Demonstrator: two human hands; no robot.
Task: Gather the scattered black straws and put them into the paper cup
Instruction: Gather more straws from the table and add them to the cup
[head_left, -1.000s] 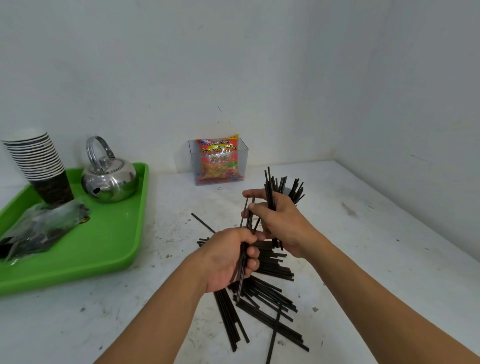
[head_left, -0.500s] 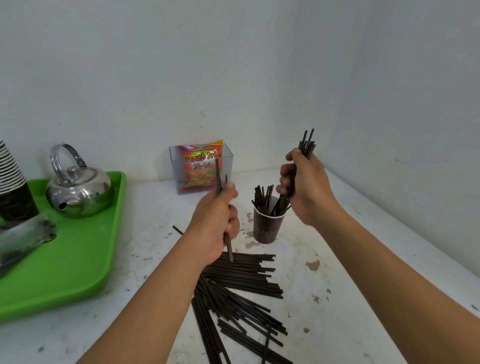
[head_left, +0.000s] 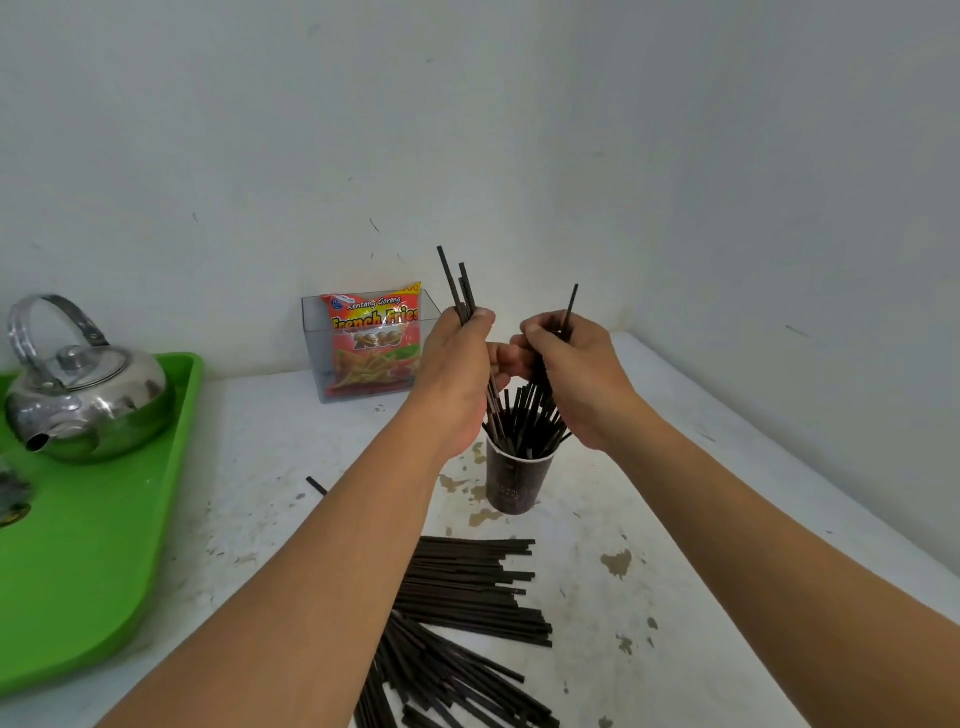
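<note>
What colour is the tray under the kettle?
Bright green; the tray shows clearly in the head view.

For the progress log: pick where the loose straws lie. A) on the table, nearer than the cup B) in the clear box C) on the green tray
A: the black straws lie piled on the white table, nearer the camera than the paper cup.

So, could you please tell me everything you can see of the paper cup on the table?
The paper cup is dark brown with faint print and a pale rim. It stands upright on the white table, brownish stains beside its base. In it stand black straws, fanning outward. The left hand and right hand grip straws just above it; neither plainly touches the cup.
</note>
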